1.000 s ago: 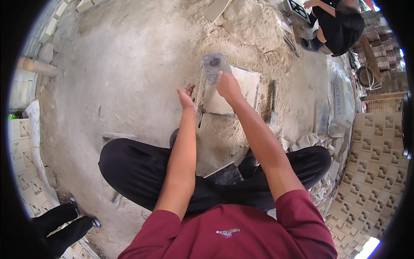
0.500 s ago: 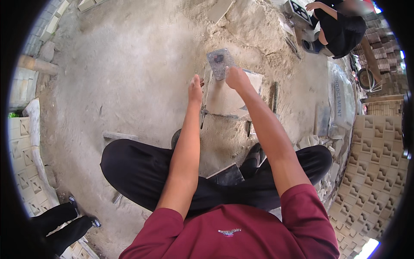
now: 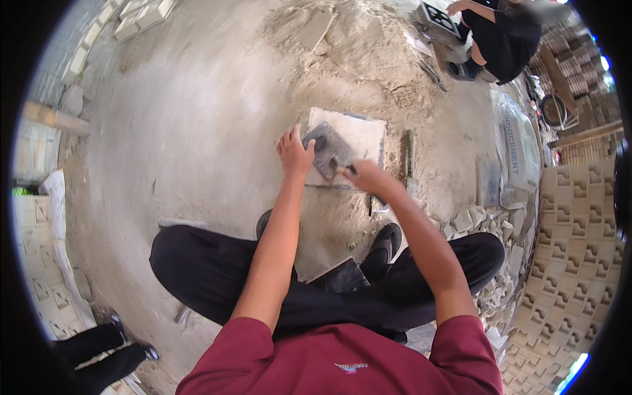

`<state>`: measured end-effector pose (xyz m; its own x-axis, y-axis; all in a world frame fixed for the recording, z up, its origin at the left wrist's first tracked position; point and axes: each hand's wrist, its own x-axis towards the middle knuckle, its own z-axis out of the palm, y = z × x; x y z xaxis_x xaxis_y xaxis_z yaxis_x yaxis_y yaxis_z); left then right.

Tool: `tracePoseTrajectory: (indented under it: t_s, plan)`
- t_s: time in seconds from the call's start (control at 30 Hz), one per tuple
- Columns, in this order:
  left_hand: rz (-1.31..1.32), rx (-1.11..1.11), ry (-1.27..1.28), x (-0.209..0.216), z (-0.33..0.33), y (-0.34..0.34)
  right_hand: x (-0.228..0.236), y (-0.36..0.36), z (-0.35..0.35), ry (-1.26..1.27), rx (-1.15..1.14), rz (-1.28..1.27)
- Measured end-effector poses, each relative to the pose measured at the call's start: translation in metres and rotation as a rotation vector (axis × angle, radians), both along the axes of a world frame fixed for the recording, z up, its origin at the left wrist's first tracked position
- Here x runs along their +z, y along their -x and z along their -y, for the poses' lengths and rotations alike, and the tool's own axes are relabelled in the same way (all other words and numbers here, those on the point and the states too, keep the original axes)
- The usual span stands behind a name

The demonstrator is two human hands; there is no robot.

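A grey, flat rectangular tool point(image 3: 330, 153), blurred by motion, is tilted over a square frame filled with pale powdery material point(image 3: 362, 135). Its exact kind is hard to make out. At its near right corner my right hand point(image 3: 370, 178) is closed, fingers curled round what looks like its dark grip. My left hand point(image 3: 295, 153) is at the tool's left edge, fingers apart and thumb towards it; whether they touch is unclear. The tool and my hands cover the left and near parts of the frame.
Loose sand point(image 3: 368, 59) is heaped beyond the frame, with a flat slab point(image 3: 317, 29) on it. A dark bar point(image 3: 409, 155) lies right of the frame. Broken pieces point(image 3: 471, 220), a large bag point(image 3: 517, 145) and stacked patterned blocks point(image 3: 573, 263) stand right. Another person point(image 3: 503, 43) crouches far right.
The grey tool has come nearer to me, from the frame's far edge to over its left part. My right hand came along with it; my left hand moved slightly nearer, its fingers spreading.
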<state>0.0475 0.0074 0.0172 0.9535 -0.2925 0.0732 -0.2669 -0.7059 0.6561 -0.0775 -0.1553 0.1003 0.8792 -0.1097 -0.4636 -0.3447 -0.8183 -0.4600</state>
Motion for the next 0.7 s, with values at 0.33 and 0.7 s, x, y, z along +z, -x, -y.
tracePoseTrajectory:
  t_s: [0.33, 0.7]
  plan:
    - [0.32, -0.383, -0.298, -0.016, 0.038, 0.002, -0.021, 0.03, -0.064, -0.102, -0.31, 0.051]
    - [0.451, -0.345, -0.401, -0.022, 0.067, -0.086, -0.005, -0.053, -0.023, -0.134, -0.244, 0.094]
